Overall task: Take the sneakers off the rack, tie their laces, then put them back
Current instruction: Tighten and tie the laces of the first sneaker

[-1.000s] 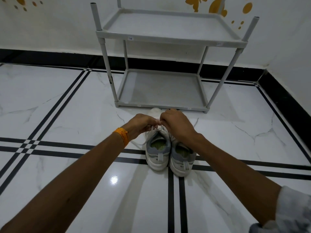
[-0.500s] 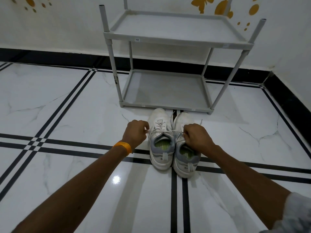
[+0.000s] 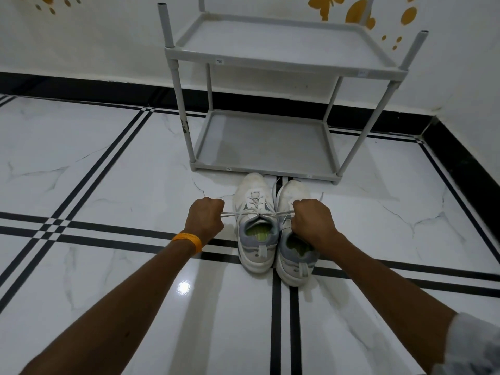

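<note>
Two white and grey sneakers stand side by side on the floor, toes toward the rack: the left sneaker (image 3: 254, 234) and the right sneaker (image 3: 296, 255). A white lace (image 3: 257, 213) of the left sneaker stretches taut sideways between my fists. My left hand (image 3: 205, 219) is closed on one lace end, left of the shoes. My right hand (image 3: 311, 220) is closed on the other end, above the right sneaker and hiding part of it. The grey two-shelf rack (image 3: 270, 174) stands just beyond the toes, with nothing on either shelf.
White marble floor with black stripes (image 3: 278, 320) spreads around the shoes. A white wall with a black skirting (image 3: 81, 87) runs behind the rack and along the right side. An orange band (image 3: 189, 240) is on my left wrist.
My hands were together over the left sneaker a second ago. They have drawn apart sideways, pulling the lace tight across the shoe.
</note>
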Motion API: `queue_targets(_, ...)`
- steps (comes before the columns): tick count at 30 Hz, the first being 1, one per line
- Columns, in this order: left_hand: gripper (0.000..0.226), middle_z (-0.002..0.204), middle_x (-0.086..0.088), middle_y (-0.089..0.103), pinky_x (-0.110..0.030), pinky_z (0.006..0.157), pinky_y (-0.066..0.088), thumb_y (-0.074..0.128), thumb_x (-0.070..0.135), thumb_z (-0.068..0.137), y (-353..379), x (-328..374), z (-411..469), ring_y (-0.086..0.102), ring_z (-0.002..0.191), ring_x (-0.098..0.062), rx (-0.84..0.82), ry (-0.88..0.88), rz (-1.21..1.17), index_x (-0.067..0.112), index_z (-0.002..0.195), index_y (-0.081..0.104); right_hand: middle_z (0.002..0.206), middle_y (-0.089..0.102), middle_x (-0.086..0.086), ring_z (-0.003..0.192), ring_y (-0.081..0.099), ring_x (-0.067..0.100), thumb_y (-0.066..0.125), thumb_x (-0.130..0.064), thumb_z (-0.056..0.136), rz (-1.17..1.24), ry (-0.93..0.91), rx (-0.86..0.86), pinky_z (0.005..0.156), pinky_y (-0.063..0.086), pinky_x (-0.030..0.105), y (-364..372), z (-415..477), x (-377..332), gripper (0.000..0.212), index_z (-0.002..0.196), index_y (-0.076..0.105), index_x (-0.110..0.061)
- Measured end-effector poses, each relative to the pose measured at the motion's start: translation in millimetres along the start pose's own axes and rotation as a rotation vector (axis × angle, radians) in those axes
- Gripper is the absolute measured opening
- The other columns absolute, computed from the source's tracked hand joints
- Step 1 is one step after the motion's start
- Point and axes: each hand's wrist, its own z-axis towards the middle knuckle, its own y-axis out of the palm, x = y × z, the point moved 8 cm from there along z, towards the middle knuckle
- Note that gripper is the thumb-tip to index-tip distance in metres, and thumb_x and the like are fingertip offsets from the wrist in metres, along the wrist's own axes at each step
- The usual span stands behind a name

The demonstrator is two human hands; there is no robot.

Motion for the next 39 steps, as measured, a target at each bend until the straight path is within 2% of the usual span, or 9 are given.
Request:
queue_targets(14,0.010,0.085,-0.013,0.072,-0.032,0.069,0.046,0.061,0.011,0.087,1.1,-2.9,-0.5,0.063,0.078,-0.028,-0.002,0.016,-0.028,0.009,0.090,0.070,0.093,0.068,0.013,0.080,0.061,0.025,0.059,-0.012,0.083,0.075,0.018,-0.085,0.068,0.046,0.031,1.3,6.3,2.7,0.012,0.091,0.064,-0.004)
queue_targets(18,0.037,0.093,-0.006,0.068,-0.024,0.067,0.049,0.076,0.007,0.077,10.3,-14.9,-2.9,0.064,0.090,-0.024,-0.323,-0.260,-0.761,0.017,0.110,0.063,0.102,0.065,0.007,0.089,0.060,0.021,0.073,-0.019,0.073,0.427,0.095,-0.266,0.066,0.047,0.027,1.0,13.8,13.2,0.030,0.101,0.067,-0.010)
queue_targets(20,0.050,0.101,-0.005,0.061,-0.024,0.063,0.048,0.072,0.001,0.077,8.7,-9.2,-4.0,0.060,0.093,-0.023,-0.389,-0.359,-1.038,0.020,0.120,0.054,0.110,0.060,0.006,0.094,0.057,0.019,0.078,-0.023,0.068,0.541,0.115,-0.224,0.070,0.044,0.026,-11.8,14.0,15.3,0.050,0.114,0.063,-0.013)
queue_targets(23,0.043,0.118,-0.005,0.059,-0.019,0.058,0.050,0.064,0.008,0.084,-18.9,7.7,11.1,0.062,0.088,-0.018,-0.069,-0.208,-0.925,0.019,0.125,0.058,0.114,0.060,0.007,0.098,0.059,0.022,0.078,-0.029,0.068,0.536,0.050,-0.036,0.076,0.043,0.027,-30.4,13.2,-7.6,0.054,0.118,0.063,-0.014)
queue_targets(26,0.037,0.125,-0.007,0.063,-0.033,0.082,0.056,0.058,0.012,0.092,-12.6,48.6,14.4,0.063,0.103,-0.024,-0.060,0.050,-0.716,0.015,0.128,0.060,0.102,0.066,0.010,0.087,0.063,0.024,0.073,-0.034,0.079,0.391,-0.085,-0.118,0.068,0.044,0.029,-13.0,6.9,-56.1,0.037,0.105,0.066,-0.009)
queue_targets(28,0.030,0.119,-0.011,0.067,-0.036,0.093,0.049,0.057,0.015,0.092,1.2,56.8,13.6,0.062,0.107,-0.027,-0.060,0.134,-0.547,0.012,0.121,0.065,0.104,0.065,0.015,0.090,0.064,0.029,0.062,-0.021,0.089,0.255,-0.108,-0.121,0.069,0.044,0.033,-5.0,6.4,-68.3,0.022,0.102,0.064,-0.004)
queue_targets(33,0.018,0.085,-0.010,0.061,-0.036,0.064,0.045,0.048,0.029,0.096,12.1,44.9,0.0,0.059,0.075,-0.030,0.062,0.129,-0.359,0.013,0.088,0.052,0.088,0.070,0.017,0.078,0.066,0.027,0.060,-0.013,0.091,0.364,0.019,-0.076,0.067,0.048,0.030,-6.0,16.1,-46.2,0.014,0.090,0.068,-0.002)
queue_targets(36,0.019,0.087,-0.008,0.063,-0.037,0.061,0.049,0.045,0.034,0.096,14.2,49.5,-9.3,0.060,0.073,-0.029,0.061,0.145,-0.278,0.016,0.097,0.047,0.074,0.070,0.011,0.058,0.065,0.016,0.059,-0.011,0.092,0.550,0.062,-0.095,0.055,0.046,0.017,3.5,14.7,-41.4,0.012,0.085,0.068,-0.006)
queue_targets(39,0.021,0.092,-0.010,0.065,-0.034,0.063,0.043,0.052,0.027,0.092,7.5,50.4,-9.4,0.062,0.079,-0.032,0.042,0.314,-0.117,0.014,0.108,0.051,0.081,0.069,0.011,0.071,0.062,0.022,0.058,-0.015,0.092,0.493,0.021,-0.048,0.063,0.045,0.028,3.5,14.8,-41.5,0.013,0.083,0.067,-0.009)
